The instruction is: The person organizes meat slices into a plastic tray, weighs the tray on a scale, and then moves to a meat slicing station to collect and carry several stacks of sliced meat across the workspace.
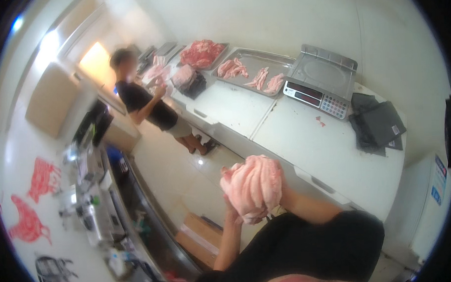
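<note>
A thick bundle of raw, pale pink meat [254, 188], in long folds or strips, is held up in front of my body. My left hand [233, 211] supports it from the lower left. On its right side my right hand [284, 187] grips it, with most of the fingers hidden behind the meat. The bundle is above the floor, near the front edge of a white chest freezer [292, 138]. On that lid lie a digital weighing scale [316, 82] and a metal tray [256, 59] with several raw meat strips [258, 79].
Another tray holds a heap of red meat [202, 54]. A meat piece on a dark bag [194, 87] lies beside it. Dark plastic bags [381, 124] are at the right end. A person [146, 102] stands along the freezer. A cardboard box [201, 238] sits low at left.
</note>
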Demonstrator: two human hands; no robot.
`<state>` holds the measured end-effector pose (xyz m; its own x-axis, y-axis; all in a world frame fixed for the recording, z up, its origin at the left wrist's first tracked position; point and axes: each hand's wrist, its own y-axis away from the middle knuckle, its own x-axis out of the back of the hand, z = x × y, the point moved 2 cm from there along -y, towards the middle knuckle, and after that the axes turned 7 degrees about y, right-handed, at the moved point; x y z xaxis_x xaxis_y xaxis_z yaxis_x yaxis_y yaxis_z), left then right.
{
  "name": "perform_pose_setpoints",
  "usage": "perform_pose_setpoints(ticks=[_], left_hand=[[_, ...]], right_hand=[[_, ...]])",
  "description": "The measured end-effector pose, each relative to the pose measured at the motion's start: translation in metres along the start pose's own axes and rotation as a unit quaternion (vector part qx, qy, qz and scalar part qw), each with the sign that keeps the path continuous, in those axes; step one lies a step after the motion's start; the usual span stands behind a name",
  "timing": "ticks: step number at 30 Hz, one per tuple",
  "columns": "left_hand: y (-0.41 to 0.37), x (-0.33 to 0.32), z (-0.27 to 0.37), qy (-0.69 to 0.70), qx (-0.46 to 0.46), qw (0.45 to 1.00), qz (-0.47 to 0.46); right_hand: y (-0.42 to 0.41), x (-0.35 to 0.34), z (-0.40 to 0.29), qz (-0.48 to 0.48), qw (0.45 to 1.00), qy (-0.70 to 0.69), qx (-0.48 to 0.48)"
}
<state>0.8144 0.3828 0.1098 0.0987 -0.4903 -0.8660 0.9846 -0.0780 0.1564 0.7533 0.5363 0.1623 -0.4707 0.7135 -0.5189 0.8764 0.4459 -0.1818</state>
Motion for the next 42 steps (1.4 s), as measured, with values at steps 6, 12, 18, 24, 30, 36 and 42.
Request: perform_pose_setpoints(ticks=[6, 12, 18, 24, 30, 36, 42], left_hand=[[-0.140, 0.003, 0.045, -0.022, 0.104, 0.994, -0.036], [-0.263, -0.011, 0.092, -0.035, 0.157, 0.986, -0.053], [-0.426, -0.048, 0.140, 0.013, 0.209, 0.965, -0.156], [-0.632, -0.094, 0.183, -0.140, 0.184, 0.964, -0.134], [-0.829, -0.059, 0.174, -0.169, 0.330, 0.905, -0.207], [-0.924, -0.054, 0.147, -0.541, 0.183, 0.788, -0.230], [-0.906, -0.058, 0.127, -0.578, 0.054, 0.783, -0.225]], right_hand=[[-0.115, 0.053, 0.015, 0.131, 0.884, 0.439, 0.098], [-0.217, 0.105, 0.036, 0.187, 0.977, -0.052, 0.090], [-0.364, 0.160, -0.006, 0.104, 0.902, -0.332, 0.255], [-0.481, 0.239, -0.091, 0.338, 0.882, -0.228, 0.238], [-0.570, 0.375, -0.107, 0.242, 0.961, -0.056, 0.119], [-0.643, 0.428, -0.031, 0.508, 0.802, 0.313, 0.036], [-0.629, 0.417, -0.031, 0.547, 0.703, 0.454, -0.026]])
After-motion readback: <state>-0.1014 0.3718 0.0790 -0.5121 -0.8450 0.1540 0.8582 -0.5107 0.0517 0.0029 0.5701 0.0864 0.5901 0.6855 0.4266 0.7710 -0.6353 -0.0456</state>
